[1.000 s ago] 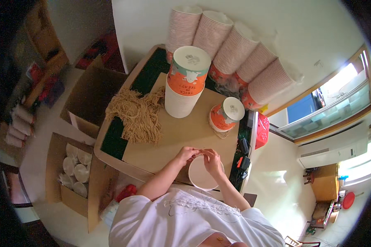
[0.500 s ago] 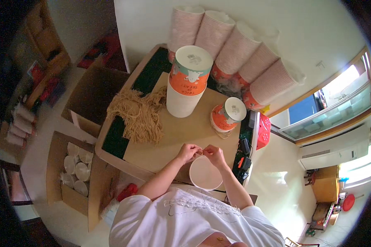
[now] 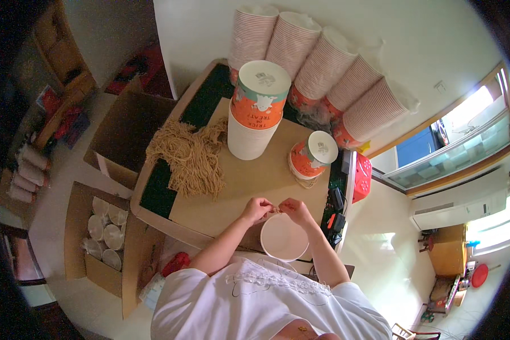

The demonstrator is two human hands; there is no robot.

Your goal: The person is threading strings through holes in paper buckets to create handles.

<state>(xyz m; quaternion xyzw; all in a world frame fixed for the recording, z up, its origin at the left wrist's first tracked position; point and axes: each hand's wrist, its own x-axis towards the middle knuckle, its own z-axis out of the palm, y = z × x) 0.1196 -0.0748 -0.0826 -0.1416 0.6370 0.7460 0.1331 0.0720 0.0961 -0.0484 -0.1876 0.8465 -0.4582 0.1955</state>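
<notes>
A white paper bucket (image 3: pixel 284 241) stands open-mouthed against my front, at the near table edge. Over its far rim my left hand (image 3: pixel 257 209) and my right hand (image 3: pixel 295 210) are both closed in a pinch, fingertips almost meeting. Between them shows a small tan bit that looks like twine; its ends are hidden by the fingers. A loose heap of tan twine (image 3: pixel 190 161) lies on the left of the table. Beyond my hands rises a tall upside-down stack of orange and white paper buckets (image 3: pixel 256 116). To its right sits a shorter upside-down stack (image 3: pixel 311 158) with twine at its base.
Several wrapped bucket stacks (image 3: pixel 326 65) lean along the wall at the back of the cardboard-covered table (image 3: pixel 246 181). Chargers (image 3: pixel 335 221) and a red plastic basket (image 3: pixel 362 177) are on the right. At floor level on the left, an open carton (image 3: pixel 76 243) holds more wrapped buckets.
Both hands keep their pinch over the bucket rim, with only a slight shift of the fingers. The view has moved a little; nothing else differs.
</notes>
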